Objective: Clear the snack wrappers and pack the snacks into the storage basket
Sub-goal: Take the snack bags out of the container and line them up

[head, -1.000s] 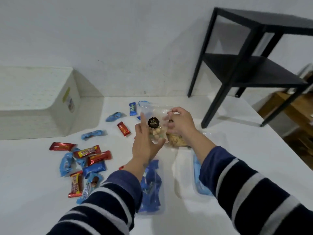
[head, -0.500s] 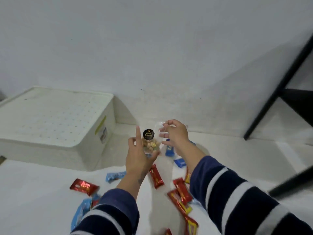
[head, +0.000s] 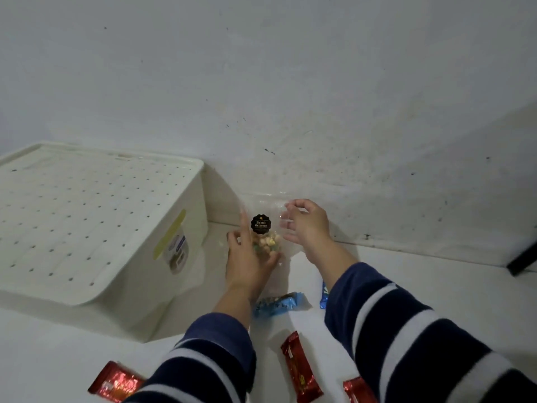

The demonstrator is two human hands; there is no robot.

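A clear plastic bag of small biscuits point(head: 266, 239) with a round black label is held up in front of the wall. My left hand point(head: 247, 257) grips its lower part from the left. My right hand point(head: 305, 222) pinches the bag's clear top edge on the right. The white storage basket point(head: 186, 199) stands upside down at the left, its dotted bottom facing up. Wrapped snacks lie on the white table: a blue one point(head: 276, 305) under my left wrist, a red one point(head: 300, 370) between my arms, another red one point(head: 116, 385) at the lower left.
A blue wrapper edge point(head: 324, 298) peeks out beside my right sleeve. A third red wrapper point(head: 359, 391) lies at the bottom edge. A black furniture leg point(head: 523, 260) touches the table at the far right. The white wall rises right behind the table.
The view has swung left and closer to the basket. Both hands have carried the biscuit bag toward the wall, beside the basket; the black shelf has mostly left the view.
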